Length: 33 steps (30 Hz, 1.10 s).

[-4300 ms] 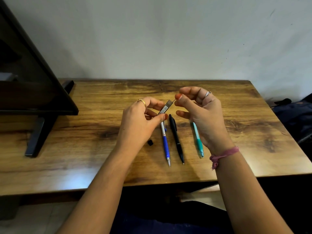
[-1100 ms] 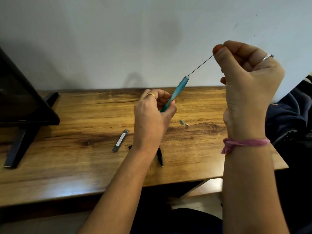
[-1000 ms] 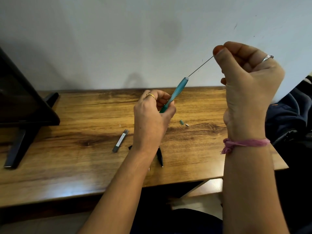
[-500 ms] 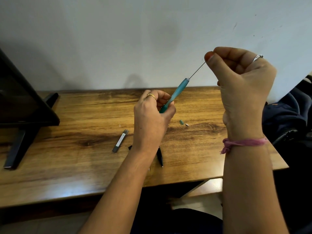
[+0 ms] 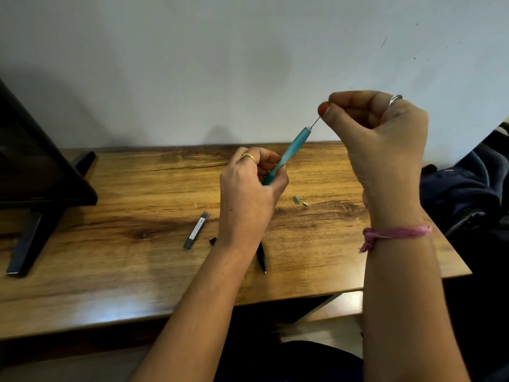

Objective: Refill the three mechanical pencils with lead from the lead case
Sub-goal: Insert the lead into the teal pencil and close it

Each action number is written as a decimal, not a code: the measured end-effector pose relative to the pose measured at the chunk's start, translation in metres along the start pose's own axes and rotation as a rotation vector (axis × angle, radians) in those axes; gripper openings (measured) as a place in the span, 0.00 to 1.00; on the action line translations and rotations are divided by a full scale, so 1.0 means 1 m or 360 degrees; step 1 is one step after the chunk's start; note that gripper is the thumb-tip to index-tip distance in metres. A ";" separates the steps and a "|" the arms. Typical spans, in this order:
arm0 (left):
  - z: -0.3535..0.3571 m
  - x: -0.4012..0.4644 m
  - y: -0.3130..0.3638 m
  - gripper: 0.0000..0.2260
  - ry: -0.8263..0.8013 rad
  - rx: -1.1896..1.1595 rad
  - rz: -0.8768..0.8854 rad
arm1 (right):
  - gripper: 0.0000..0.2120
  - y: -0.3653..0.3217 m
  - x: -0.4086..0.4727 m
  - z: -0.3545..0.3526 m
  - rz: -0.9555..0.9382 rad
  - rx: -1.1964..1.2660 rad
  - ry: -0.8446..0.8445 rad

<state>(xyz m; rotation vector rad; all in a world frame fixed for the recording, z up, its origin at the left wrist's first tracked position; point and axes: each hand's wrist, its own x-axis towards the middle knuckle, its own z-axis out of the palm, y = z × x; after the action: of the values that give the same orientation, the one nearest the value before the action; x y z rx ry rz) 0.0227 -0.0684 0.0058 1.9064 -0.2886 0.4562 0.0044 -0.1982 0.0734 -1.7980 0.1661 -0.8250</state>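
The teal pencil (image 5: 286, 158) was gripped tilted in the left hand (image 5: 249, 197), its open end raised so the lead (image 5: 316, 123), pinched by the right hand (image 5: 382, 139), could be fed in; the lead case (image 5: 196, 230) lay on the counter (image 5: 110, 271).

I can read nothing here; the label on the lead case (image 5: 197, 230) on my counter (image 5: 110, 266) is too small.

Two mechanical pencils show: one teal pencil (image 5: 289, 153) above the left hand (image 5: 248, 197), one black pencil (image 5: 261, 257) just below its wrist. One lead (image 5: 315, 124) beside the right hand (image 5: 382, 150). One lead case (image 5: 197, 230) left of the left hand. Two small caps (image 5: 299, 201) lie between the hands
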 end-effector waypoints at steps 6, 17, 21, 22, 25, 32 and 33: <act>0.001 0.000 -0.002 0.07 -0.0012 0.0008 -0.0027 | 0.04 0.006 -0.001 0.000 0.0035 -0.0042 -0.0082; 0.001 0.001 -0.004 0.06 0.0025 0.0027 -0.0016 | 0.09 0.030 -0.004 -0.010 0.0592 0.0199 -0.0518; 0.002 0.001 -0.004 0.06 -0.0018 0.0039 -0.0028 | 0.19 0.038 -0.008 -0.003 0.0781 0.0389 -0.0770; 0.002 0.001 -0.005 0.06 -0.0024 0.0045 -0.0023 | 0.21 0.039 -0.009 -0.001 0.0806 0.0431 -0.0793; 0.002 0.000 -0.006 0.05 -0.0041 0.0057 -0.0038 | 0.21 0.041 -0.012 0.005 0.0853 0.0479 -0.0782; 0.001 -0.002 -0.010 0.09 -0.0156 0.0039 -0.0074 | 0.09 0.047 -0.014 0.016 0.0933 0.0456 -0.0622; -0.003 -0.001 -0.011 0.11 -0.0183 0.0027 -0.0083 | 0.08 0.048 -0.014 0.016 0.0948 0.0459 -0.0591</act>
<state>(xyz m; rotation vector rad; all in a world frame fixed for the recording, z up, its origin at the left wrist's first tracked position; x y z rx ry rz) 0.0257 -0.0618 -0.0033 1.9553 -0.3102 0.3155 0.0168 -0.1975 0.0225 -1.4771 0.3031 -0.0810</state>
